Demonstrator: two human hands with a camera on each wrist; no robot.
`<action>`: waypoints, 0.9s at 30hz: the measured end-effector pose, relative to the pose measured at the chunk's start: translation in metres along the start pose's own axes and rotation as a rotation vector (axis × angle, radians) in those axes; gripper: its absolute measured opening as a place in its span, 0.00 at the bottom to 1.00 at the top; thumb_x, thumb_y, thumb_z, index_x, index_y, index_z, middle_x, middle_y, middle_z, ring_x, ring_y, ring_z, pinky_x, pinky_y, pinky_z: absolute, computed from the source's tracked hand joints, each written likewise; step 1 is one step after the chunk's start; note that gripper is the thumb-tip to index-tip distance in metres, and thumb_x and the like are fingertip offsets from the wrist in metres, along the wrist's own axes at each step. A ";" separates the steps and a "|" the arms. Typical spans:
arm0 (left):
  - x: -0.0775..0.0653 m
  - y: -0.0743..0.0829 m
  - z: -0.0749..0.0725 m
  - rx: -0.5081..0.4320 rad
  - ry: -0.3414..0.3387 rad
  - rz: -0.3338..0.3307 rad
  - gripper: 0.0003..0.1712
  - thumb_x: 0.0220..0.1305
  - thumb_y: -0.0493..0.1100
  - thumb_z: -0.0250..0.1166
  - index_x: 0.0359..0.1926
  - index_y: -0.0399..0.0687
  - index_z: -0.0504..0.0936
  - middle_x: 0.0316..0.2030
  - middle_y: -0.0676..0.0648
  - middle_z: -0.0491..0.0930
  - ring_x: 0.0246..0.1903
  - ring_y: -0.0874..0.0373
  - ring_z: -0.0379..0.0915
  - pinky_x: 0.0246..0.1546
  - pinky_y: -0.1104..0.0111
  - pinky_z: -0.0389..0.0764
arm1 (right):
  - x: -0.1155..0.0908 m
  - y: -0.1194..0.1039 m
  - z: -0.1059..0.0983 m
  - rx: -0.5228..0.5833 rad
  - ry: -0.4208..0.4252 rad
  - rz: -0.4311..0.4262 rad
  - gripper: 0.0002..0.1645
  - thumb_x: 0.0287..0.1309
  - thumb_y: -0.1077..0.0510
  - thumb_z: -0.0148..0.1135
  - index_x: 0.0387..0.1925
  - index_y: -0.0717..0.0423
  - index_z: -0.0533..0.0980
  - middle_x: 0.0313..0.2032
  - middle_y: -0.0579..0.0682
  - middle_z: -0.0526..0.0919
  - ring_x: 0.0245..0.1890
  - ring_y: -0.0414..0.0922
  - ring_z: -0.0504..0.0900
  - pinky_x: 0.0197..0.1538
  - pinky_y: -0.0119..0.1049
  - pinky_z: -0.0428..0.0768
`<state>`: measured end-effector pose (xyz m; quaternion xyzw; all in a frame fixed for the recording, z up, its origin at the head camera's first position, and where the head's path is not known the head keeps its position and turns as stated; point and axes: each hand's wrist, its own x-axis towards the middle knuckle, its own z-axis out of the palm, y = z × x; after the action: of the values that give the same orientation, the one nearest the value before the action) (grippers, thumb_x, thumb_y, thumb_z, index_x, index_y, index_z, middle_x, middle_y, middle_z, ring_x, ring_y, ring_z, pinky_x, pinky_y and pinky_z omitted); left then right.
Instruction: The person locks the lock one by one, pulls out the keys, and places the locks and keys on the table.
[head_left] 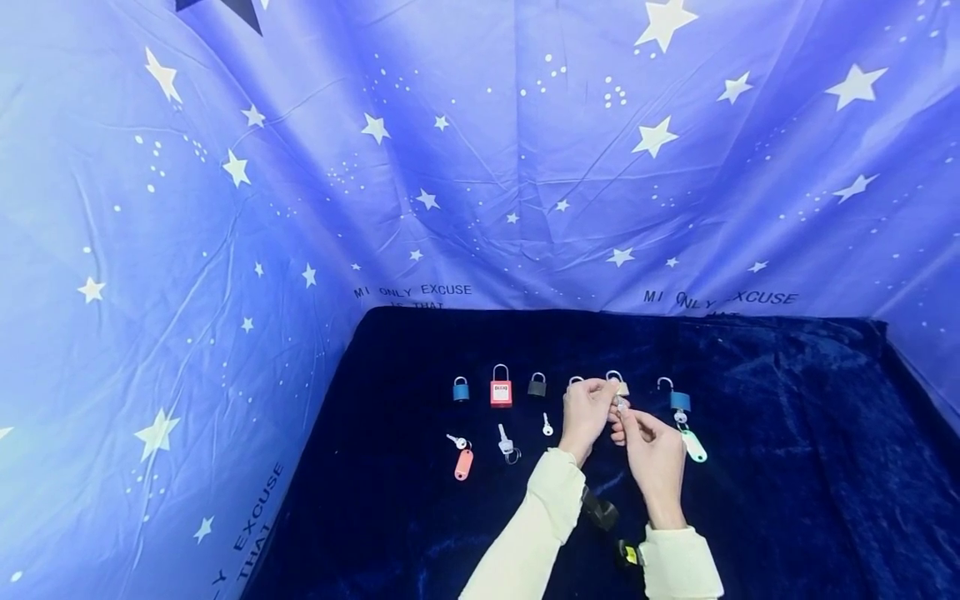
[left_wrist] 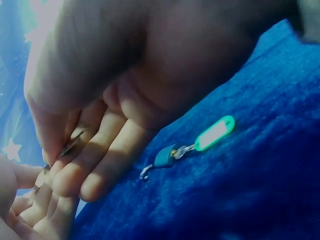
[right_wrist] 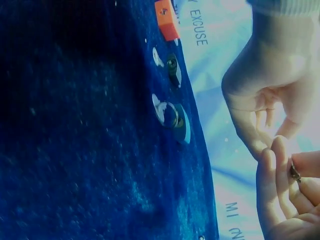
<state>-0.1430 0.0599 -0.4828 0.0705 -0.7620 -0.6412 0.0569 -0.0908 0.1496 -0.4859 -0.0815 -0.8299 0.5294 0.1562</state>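
Note:
My left hand [head_left: 588, 417] holds a small padlock [head_left: 622, 388] at its body, with the silver shackle pointing away. Just below it, my right hand [head_left: 652, 454] pinches a small key [head_left: 621, 405] between thumb and fingers, right at the padlock's lower end. Fingers of both hands meet there and hide most of the key. In the right wrist view, a bit of metal [right_wrist: 295, 171] shows between the right hand's fingertips. To the right lies a blue padlock [head_left: 680, 401] with its shackle swung out, a key in it and a green tag [head_left: 695, 446] hanging from that key.
Left of the hands stand a small blue padlock [head_left: 461, 390], a red padlock [head_left: 501, 393] and a dark padlock [head_left: 537, 387]. Loose keys lie before them, one with an orange tag [head_left: 464, 465]. Another padlock's shackle [head_left: 576, 380] peeks out behind the left hand. Dark blue cloth [head_left: 390, 533] covers the table.

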 end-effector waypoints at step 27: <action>0.020 -0.009 0.004 -0.241 -0.109 -0.171 0.09 0.67 0.37 0.62 0.39 0.33 0.86 0.27 0.35 0.86 0.23 0.51 0.85 0.26 0.69 0.85 | 0.003 0.021 -0.005 -0.084 -0.082 0.086 0.16 0.69 0.55 0.60 0.40 0.65 0.84 0.26 0.57 0.88 0.18 0.31 0.82 0.26 0.19 0.76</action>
<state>-0.1629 0.0592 -0.4922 0.0929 -0.6727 -0.7334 -0.0311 -0.0927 0.1636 -0.5029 -0.1016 -0.8529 0.5031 0.0955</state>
